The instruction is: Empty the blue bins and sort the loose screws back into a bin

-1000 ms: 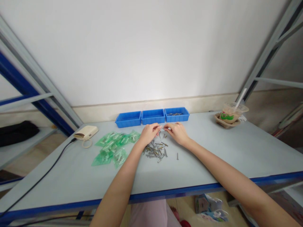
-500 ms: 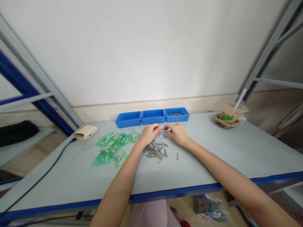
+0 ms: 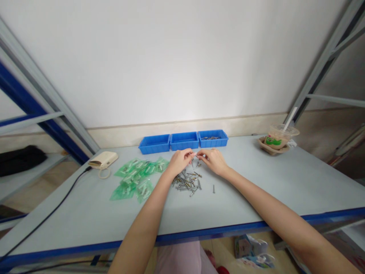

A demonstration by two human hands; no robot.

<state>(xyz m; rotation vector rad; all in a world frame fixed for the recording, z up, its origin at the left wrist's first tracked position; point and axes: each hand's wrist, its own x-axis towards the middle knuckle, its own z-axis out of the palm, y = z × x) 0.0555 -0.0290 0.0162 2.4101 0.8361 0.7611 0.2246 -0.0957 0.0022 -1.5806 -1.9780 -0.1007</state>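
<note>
Fingers point(image 3: 203, 152) pinch tiny metal piece point(image 3: 196, 155); loose fasteners point(image 3: 186, 184) slim, silvery, some brassy.

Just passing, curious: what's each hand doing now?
Left hand: closed, pinching something too small to identify.
Right hand: closed, also pinching something small, unclear what.

Place: a workshop corner, I'd say from where I stand
Surface point(image 3: 262, 182): long and grey with a blue edge, set between grey frame uprights point(image 3: 42, 85)
Bins point(image 3: 184, 145): three blue plastic ones, lined up along the plain wall point(image 3: 185, 57)
Fasteners point(image 3: 186, 185): a loose metal heap, out in the open
Green bags point(image 3: 134, 177): see-through packets piled together, small parts showing inside
</note>
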